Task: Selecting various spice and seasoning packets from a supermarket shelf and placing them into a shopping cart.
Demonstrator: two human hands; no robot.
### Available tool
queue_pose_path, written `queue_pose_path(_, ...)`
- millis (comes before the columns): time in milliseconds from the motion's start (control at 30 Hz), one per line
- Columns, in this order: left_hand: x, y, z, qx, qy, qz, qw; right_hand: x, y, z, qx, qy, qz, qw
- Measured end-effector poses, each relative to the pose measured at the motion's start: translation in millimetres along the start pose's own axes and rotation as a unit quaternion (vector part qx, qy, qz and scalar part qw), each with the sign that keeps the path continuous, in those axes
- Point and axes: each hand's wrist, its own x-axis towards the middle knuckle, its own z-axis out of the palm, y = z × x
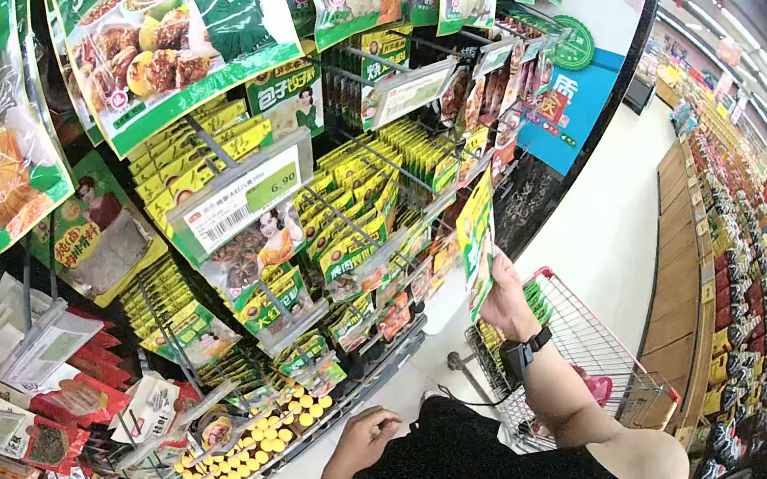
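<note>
My right hand [510,302] is closed on the edge of a flat yellow-and-green seasoning packet [478,243], raised upright beside the shelf rack. A dark watch sits on that wrist. My left hand [366,440] hangs low near my body, its fingers loosely curled with nothing visible in them, and a black band circles the wrist. Several rows of yellow-and-green seasoning packets [357,228] hang from hooks in front of me. The shopping cart [596,336] stands below and behind my right hand, with more green packets and a pink item inside.
Large green-and-white food pouches [186,46] hang at the top. Price tag holders [243,196] jut out from the hooks. Yellow-capped containers [257,452] line the bottom shelf. Across the pale aisle floor [589,219] runs another stocked shelf [740,305] with a wooden base.
</note>
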Motion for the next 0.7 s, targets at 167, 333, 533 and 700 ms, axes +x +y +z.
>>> queue_pose_path(167, -2, -11, 3, -0.012, -0.026, -0.014, 0.999, 32, -21, 9, -0.034, 0.071, -0.045, 0.996)
queue_pose_path(333, 12, -22, -2, -0.013, 0.010, -0.061, 0.998, 80, -36, 9, 0.018, 0.057, -0.078, 0.995)
queue_pose_path(533, 38, -42, -6, -0.049, 0.102, -0.057, 0.992, 122, -52, 10, 0.024, 0.082, -0.145, 0.986)
queue_pose_path(700, 60, -46, -11, -0.078, 0.123, -0.110, 0.983, 150, -62, 4, 0.021, 0.060, -0.150, 0.987)
